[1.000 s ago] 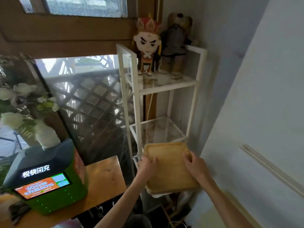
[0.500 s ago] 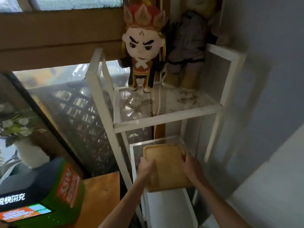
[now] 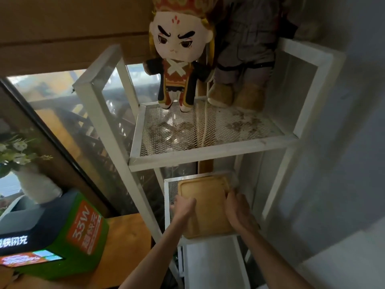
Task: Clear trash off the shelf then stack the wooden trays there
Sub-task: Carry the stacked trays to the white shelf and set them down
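Observation:
A rectangular wooden tray [image 3: 205,203] lies flat on the middle mesh level of a white metal shelf [image 3: 210,157], its near edge over the shelf's front rail. My left hand [image 3: 183,206] grips the tray's left edge and my right hand [image 3: 237,207] grips its right edge. The shelf's upper mesh level [image 3: 208,126] carries some dark crumbs and dirt.
Two plush dolls [image 3: 179,59] stand at the back of the upper level. To the left, a wooden table [image 3: 125,247] holds a green and black charging box [image 3: 52,236], with a white vase of flowers [image 3: 35,184] behind it. A grey wall [image 3: 343,142] closes the right side.
Both hands carried the tray up and forward from below the shelf onto its middle level. The view has moved closer to the shelf and tilted down.

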Action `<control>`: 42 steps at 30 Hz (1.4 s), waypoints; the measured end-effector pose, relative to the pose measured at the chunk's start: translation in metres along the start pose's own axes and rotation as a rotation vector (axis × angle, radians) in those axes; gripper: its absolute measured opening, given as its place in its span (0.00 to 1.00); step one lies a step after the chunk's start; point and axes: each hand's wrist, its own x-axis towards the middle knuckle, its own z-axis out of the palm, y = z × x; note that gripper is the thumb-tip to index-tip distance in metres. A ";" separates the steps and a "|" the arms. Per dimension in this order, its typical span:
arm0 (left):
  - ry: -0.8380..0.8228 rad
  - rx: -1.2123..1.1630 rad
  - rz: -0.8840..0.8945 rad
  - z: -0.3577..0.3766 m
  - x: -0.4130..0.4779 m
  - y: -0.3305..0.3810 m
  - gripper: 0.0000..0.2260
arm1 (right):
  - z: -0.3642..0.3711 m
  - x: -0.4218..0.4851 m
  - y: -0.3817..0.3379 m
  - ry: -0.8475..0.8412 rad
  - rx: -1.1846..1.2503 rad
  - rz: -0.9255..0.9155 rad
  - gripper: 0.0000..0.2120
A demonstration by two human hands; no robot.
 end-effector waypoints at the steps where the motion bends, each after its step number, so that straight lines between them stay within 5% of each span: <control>1: -0.003 -0.002 0.008 0.000 0.000 -0.001 0.24 | 0.001 -0.002 -0.002 0.026 -0.027 0.007 0.21; 4: -0.049 -0.066 0.081 -0.002 0.001 -0.014 0.27 | 0.005 -0.002 -0.002 0.094 -0.069 0.009 0.20; 10: -0.052 -0.237 0.259 -0.001 -0.029 -0.050 0.32 | 0.002 -0.012 0.021 -0.057 0.514 0.081 0.20; 33: -0.067 -0.314 0.298 0.005 -0.006 -0.042 0.31 | 0.004 0.006 0.020 -0.150 0.500 0.088 0.25; 42: -0.114 -0.311 0.348 -0.002 -0.016 -0.054 0.35 | -0.017 -0.003 0.038 -0.375 0.592 0.043 0.29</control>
